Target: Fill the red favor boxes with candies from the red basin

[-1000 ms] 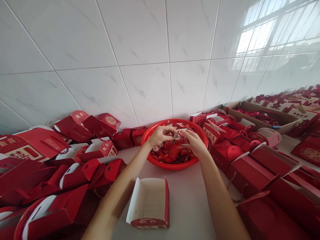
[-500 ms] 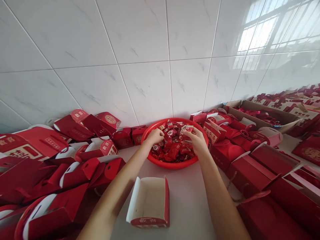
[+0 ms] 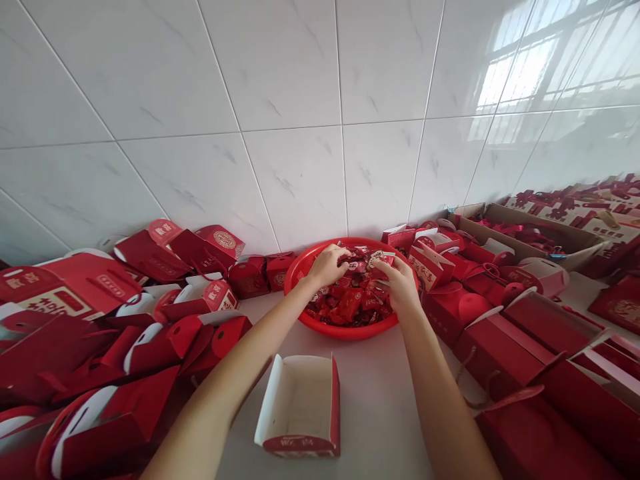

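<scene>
Pale tabletop (image 3: 375, 407), red basket (image 3: 345, 333), open box (image 3: 301, 403), cartons (image 3: 505, 353)

Head camera: my one feed, worn on the person's head, looking forward and down at both bare hands (image 3: 326, 268).
White glossy tiled wall (image 3: 295, 67): faced ahead, filling the upper half.
Pale flat surface (image 3: 375, 393): seen from above, close.
Bare forearms (image 3: 245, 363): entering from my bottom edge, nearest me.

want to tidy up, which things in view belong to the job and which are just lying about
In the job:
right hand, pinching a packet
left hand, at the pile
basin
open box, probably; neither hand touches it

Apparently lying about:
left boxes
right boxes
carton
</scene>
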Demonstrator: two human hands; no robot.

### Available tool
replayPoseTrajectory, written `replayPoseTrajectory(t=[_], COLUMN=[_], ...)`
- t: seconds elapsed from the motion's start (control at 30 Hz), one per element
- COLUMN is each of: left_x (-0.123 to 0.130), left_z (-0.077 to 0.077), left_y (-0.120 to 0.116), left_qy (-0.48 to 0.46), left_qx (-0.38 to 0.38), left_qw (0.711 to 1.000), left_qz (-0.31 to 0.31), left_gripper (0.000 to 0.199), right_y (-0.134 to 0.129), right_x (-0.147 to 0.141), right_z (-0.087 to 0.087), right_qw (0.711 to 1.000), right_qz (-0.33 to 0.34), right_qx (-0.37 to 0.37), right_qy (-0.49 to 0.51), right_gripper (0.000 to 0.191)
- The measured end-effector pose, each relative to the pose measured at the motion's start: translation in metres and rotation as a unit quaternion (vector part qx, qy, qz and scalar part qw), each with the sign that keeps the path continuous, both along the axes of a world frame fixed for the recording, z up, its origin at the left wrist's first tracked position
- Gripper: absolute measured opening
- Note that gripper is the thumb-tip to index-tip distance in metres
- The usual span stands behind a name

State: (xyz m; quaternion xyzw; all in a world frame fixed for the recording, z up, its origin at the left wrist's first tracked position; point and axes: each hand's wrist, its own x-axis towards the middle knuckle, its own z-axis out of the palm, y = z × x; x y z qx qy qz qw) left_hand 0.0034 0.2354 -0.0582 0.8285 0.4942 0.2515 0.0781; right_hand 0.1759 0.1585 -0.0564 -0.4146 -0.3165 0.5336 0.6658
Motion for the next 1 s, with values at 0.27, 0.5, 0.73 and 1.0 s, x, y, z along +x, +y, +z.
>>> replayPoseTrajectory(t=[0.27,0.5,0.73,1.0], left_x=[0.002,-0.013,0.006,0.011], left_z=[-0.01,-0.013,-0.007,-0.017], left_y=[0.008,0.004,-0.005,-0.005], left_qy=[0.06,0.068,0.055,0.082], left_qx=[-0.045,-0.013,-0.054,-0.099], left_qw=[0.996,0.995,0.993,0.981], left_qz=[-0.055,0.076,-0.094,-0.144], left_gripper=[0.046,0.031,0.036,0.016], right_y=[0.004,0.002,0.005,0.006], right_x=[0.003,0.003,0.003,0.004], right_z=[-0.005,0.0,-0.002,-0.002], right_qw=[1.0,0.997,0.997,0.99], right_qz=[-0.03,-0.062,-0.071,-0.114], right_qx=[0.003,-0.008,-0.008,0.0], right_qy=[0.007,0.038,0.039,0.084], right_gripper=[0.03,0.027,0.027,0.023])
